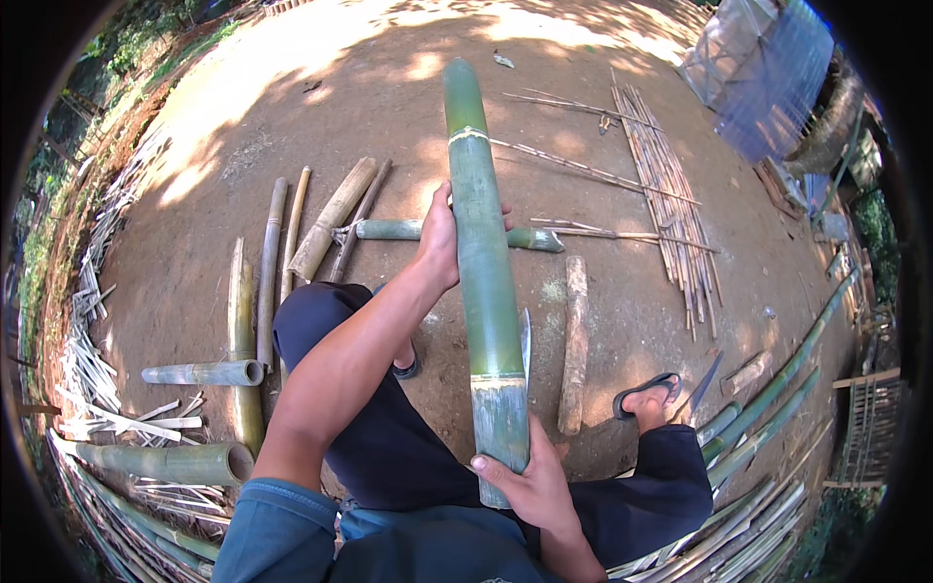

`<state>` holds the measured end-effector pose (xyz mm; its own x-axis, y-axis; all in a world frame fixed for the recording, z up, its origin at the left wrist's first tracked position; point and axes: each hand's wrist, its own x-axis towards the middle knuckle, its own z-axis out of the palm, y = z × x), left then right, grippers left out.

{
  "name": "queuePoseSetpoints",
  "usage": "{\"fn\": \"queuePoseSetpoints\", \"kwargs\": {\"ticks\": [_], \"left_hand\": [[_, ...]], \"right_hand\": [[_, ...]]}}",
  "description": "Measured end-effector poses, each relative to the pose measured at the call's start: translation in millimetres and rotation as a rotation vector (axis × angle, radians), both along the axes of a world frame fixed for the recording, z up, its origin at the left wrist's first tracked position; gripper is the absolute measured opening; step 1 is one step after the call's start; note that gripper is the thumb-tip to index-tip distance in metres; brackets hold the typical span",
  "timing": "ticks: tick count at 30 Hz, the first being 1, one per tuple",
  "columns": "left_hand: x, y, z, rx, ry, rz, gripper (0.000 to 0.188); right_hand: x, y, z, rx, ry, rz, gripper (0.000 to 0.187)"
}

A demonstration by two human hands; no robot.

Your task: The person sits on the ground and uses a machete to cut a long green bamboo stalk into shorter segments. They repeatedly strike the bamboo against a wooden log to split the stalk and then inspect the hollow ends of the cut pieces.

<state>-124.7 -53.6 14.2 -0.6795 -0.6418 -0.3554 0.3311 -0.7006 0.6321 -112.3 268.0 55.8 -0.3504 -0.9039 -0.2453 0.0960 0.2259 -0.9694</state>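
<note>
A thick green bamboo pole section (pixel 478 262) stretches up and away in front of my body, with pale rings at its nodes. My left hand (pixel 442 233) wraps round its upper middle, fingertips showing on the far side. Near the lower end, my right hand (pixel 530 481) grips it with the thumb across the front. A narrow metal blade (pixel 526 345) shows along the pole's right edge above my right hand. Its handle is hidden, so I cannot tell whether that hand holds it too. Beyond the pole, a thinner green bamboo piece (pixel 389 229) lies crosswise on the ground.
Several cut bamboo lengths (pixel 313 233) lie left, beside pale strips (pixel 126 418). A short log (pixel 573 345) lies right of the pole. Bundled thin sticks (pixel 671 204) rest farther right. A dark blade (pixel 704 384) is near my sandaled foot (pixel 646 398). Long green poles (pixel 777 413) lie at right.
</note>
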Motion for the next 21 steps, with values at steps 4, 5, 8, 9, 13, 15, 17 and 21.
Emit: {"fn": "queuePoseSetpoints", "kwargs": {"ticks": [4, 5, 8, 9, 13, 15, 17, 21], "left_hand": [[4, 2, 5, -0.014, 0.053, -0.032, 0.073], [5, 2, 7, -0.004, 0.078, -0.044, 0.075], [10, 4, 14, 0.007, 0.122, -0.059, 0.08], [11, 5, 17, 0.004, 0.145, -0.07, 0.082], [15, 7, 22, 0.01, 0.197, -0.093, 0.088], [16, 8, 22, 0.001, 0.221, -0.099, 0.089], [16, 9, 22, -0.012, 0.232, -0.1, 0.09], [16, 11, 22, -0.053, 0.242, -0.115, 0.091]], "right_hand": [[2, 1, 3, 0.168, 0.211, -0.025, 0.079], [3, 1, 4, 0.179, 0.299, -0.04, 0.082], [3, 2, 6, 0.252, 0.517, -0.065, 0.084], [3, 3, 6, 0.269, 0.588, -0.078, 0.085], [4, 5, 0, 0.335, 0.71, -0.108, 0.087], [4, 7, -5, 0.348, 0.729, -0.117, 0.088], [4, 9, -10, 0.331, 0.775, -0.137, 0.089], [2, 9, -23, 0.324, 0.781, -0.141, 0.089]]}}
